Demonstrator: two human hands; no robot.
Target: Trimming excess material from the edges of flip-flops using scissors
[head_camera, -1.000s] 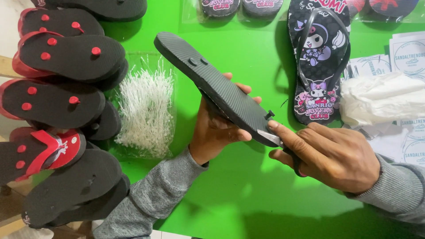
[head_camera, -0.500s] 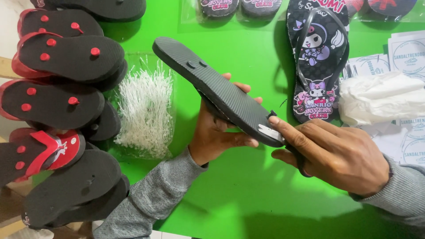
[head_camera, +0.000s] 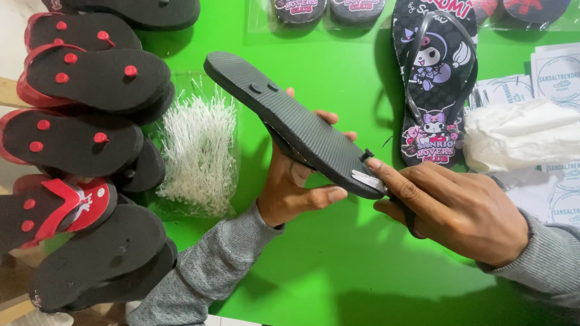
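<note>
My left hand (head_camera: 296,187) grips a black flip-flop (head_camera: 290,121) from underneath, sole up, tilted with its heel end at the upper left above the green table (head_camera: 338,265). My right hand (head_camera: 459,208) holds the toe end, its forefinger pressing on a small white tag (head_camera: 367,179) on the sole beside a black plug. A black strap loops down under my right palm.
Stacks of black and red flip-flops (head_camera: 90,84) lie along the left. A clear bag of white plastic fasteners (head_camera: 196,151) sits beside them. A printed cartoon flip-flop (head_camera: 435,78), crumpled white paper (head_camera: 519,133) and printed cards (head_camera: 556,72) lie at the right.
The flip-flop has shifted slightly up and left in my hands. My right forefinger has moved onto the white tag at the toe end.
</note>
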